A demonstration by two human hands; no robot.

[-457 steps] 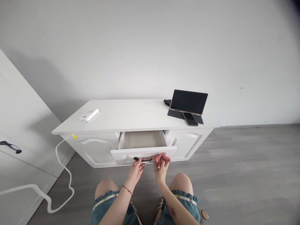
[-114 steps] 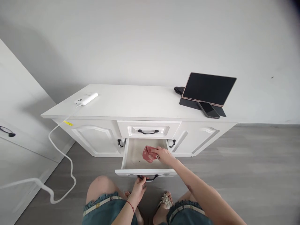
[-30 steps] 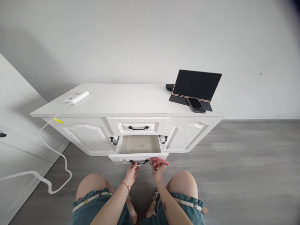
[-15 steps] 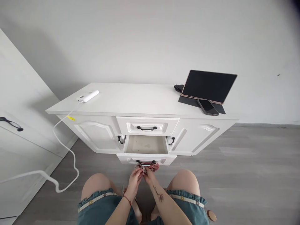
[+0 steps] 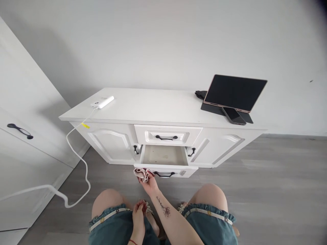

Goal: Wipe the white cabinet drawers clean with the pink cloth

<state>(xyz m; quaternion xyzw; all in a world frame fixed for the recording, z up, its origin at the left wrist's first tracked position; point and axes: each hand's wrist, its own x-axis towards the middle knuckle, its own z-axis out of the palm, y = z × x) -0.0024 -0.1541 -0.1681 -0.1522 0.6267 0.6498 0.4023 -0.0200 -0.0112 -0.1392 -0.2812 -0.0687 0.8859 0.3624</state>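
Observation:
A crumpled pink and white cloth (image 5: pixel 143 173) is bunched in my right hand (image 5: pixel 150 185), whose fingers close around it. The cloth lies against the left part of the front of the open lower drawer (image 5: pixel 184 172), beside the black handle (image 5: pixel 164 174). Inside, the drawer shows a bare beige bottom with a few small marks. My left hand (image 5: pixel 138 213) hovers lower down by my left knee, its fingers curled together; whether anything is in them is hidden.
The white cabinet (image 5: pixel 153 105) carries a tablet on a stand (image 5: pixel 235 93), a phone (image 5: pixel 233 116), a black bundle (image 5: pixel 200 94) and a white power adapter (image 5: pixel 103 102). Its white cable (image 5: pixel 86 170) hangs down at the left. A wardrobe (image 5: pixel 22 163) stands left.
My right hand has moved the cloth left from the handle to the drawer front's left side. My left hand has come off the cloth and drawn back toward my lap.

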